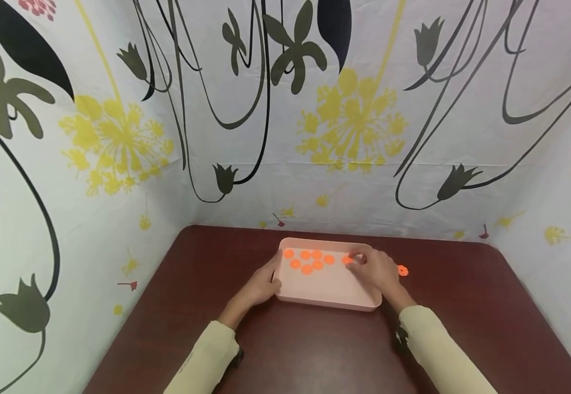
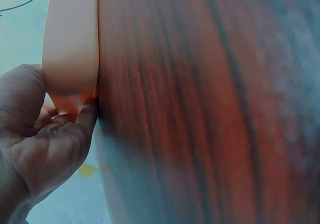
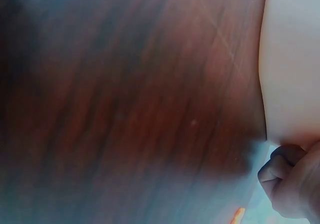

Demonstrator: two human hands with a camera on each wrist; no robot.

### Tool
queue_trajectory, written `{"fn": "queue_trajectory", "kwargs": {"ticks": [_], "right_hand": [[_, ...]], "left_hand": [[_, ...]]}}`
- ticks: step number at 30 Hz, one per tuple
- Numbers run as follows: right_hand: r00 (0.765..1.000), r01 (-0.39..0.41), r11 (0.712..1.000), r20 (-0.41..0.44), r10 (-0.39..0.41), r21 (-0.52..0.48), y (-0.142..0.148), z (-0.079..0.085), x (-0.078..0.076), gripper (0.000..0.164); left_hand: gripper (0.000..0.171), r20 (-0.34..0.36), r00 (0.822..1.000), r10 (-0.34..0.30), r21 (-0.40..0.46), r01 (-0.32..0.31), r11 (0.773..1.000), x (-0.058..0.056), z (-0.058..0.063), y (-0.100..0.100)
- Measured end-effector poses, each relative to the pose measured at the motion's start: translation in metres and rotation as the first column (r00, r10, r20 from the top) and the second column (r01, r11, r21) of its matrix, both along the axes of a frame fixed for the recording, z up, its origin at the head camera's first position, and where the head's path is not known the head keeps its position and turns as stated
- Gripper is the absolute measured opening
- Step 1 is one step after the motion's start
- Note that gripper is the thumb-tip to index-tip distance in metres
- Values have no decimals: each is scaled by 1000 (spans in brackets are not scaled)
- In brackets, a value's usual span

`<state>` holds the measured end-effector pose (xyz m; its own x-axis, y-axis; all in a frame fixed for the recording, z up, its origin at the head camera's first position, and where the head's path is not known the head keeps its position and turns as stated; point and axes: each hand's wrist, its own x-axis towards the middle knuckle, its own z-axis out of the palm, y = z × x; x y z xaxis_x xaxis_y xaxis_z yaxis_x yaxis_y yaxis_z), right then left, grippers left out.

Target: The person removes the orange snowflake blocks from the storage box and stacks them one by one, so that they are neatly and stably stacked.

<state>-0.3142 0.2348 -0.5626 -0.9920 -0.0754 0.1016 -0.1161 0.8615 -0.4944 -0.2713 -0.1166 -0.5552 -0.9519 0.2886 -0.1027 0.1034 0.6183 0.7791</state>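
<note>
A shallow pale pink tray (image 1: 325, 287) lies on the table with several small flat orange discs (image 1: 307, 269) in its far left part. My left hand (image 1: 262, 282) grips the tray's left end; in the left wrist view the thumb and fingers of that hand (image 2: 45, 134) are around its wall (image 2: 72, 39). Over the tray's right part, my right hand (image 1: 375, 268) has thumb and forefinger at an orange disc (image 1: 347, 260), pinching it near the far wall. Curled fingers of the right hand (image 3: 295, 181) show beside the tray (image 3: 290, 59) in the right wrist view.
Another orange piece (image 1: 403, 270), with a scalloped edge, lies on the dark reddish-brown table (image 1: 315, 345) just right of the tray, beyond my right wrist. Flower-patterned cloth (image 1: 285, 137) hangs behind the table and along both sides.
</note>
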Motion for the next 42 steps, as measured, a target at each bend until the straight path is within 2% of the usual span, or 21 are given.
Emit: {"fn": "queue_trajectory", "kwargs": {"ticks": [5,14,20,27,32,42], "right_hand": [[1000,-3,1000,4,3,4,1,3,0,47],[1000,25,1000,-16,-25,-15,-4,7,-3,40],[1000,1,999,-29,1,55,-8,9,-3,38],[1000,-1,995,1,1,99,-11,8,-4,36],[1000,-11,996,5,11,85,-9,5,-3,39],[1000,10,999,-15,-9,45,1,0,-2,40]], "left_hand": [[89,0,1000,-13,-13,13,1000,-2,2,1],[87,-23,1000,-16,-3,16,1000,-6,11,-1],[88,-22,1000,-10,-17,10,1000,-4,8,-2],[88,-20,1000,-17,-13,17,1000,-2,7,-4],[86,-16,1000,-1,-8,1,1000,0,5,-4],[89,-17,1000,-12,-2,12,1000,2,3,1]]}}
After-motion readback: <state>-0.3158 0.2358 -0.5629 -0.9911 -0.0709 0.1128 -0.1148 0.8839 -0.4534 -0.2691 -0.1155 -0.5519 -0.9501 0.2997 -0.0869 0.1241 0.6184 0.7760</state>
